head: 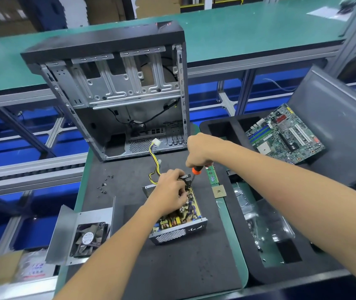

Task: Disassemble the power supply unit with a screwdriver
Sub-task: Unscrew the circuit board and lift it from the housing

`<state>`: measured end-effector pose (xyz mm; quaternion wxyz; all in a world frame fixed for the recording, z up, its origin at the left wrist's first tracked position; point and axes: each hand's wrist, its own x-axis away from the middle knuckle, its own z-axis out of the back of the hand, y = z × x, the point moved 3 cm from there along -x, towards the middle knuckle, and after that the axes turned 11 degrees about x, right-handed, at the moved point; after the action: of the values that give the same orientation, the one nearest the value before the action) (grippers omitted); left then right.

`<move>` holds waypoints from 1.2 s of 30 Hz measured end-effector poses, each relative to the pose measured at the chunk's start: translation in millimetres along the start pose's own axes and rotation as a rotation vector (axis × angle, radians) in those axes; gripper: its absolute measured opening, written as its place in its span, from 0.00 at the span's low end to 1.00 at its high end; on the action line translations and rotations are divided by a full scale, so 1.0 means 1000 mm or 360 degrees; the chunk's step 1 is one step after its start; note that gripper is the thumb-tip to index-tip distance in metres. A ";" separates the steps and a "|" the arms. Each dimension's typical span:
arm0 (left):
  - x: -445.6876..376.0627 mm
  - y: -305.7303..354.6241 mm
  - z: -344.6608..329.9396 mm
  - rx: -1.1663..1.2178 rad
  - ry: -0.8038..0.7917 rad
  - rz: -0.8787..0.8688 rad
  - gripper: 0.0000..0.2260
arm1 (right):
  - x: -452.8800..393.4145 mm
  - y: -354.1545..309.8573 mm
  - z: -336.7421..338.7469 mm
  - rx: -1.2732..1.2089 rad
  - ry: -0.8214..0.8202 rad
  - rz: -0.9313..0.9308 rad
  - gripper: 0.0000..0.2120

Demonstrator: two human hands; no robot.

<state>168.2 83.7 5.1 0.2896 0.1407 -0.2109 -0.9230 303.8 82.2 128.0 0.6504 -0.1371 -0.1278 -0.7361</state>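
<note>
Opened power supply unit (179, 221) lies under both hands: left grip (170, 191) seemingly pinches wiring, right grip (198, 152) clenches screwdriver (195, 173).

**Bright, even light; soft edges**

Scene well lit, flat overhead light, no hard shadows. Only faint soft shade under the hands (170, 189) and beside the power supply unit (179, 232) on the dark mat (172, 267). Mild glare on the clear plastic bags (265, 224) right of the unit. Centre around the unit fairly sharp. Strong wide-angle bend: computer case (112, 89) behind the unit leans, frame rails curve. Far-left edge and top corners smeared, blurred; boxes beyond the case out of focus.
</note>
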 end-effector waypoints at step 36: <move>0.000 0.002 0.001 0.0013 0.0022 -0.0008 0.07 | -0.001 -0.014 -0.002 0.0190 -0.0008 0.0145 0.10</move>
<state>168.3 82.3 7.4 0.2883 0.1488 -0.2123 -0.9218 290.2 83.9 126.0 0.6900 -0.1054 -0.1666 -0.6964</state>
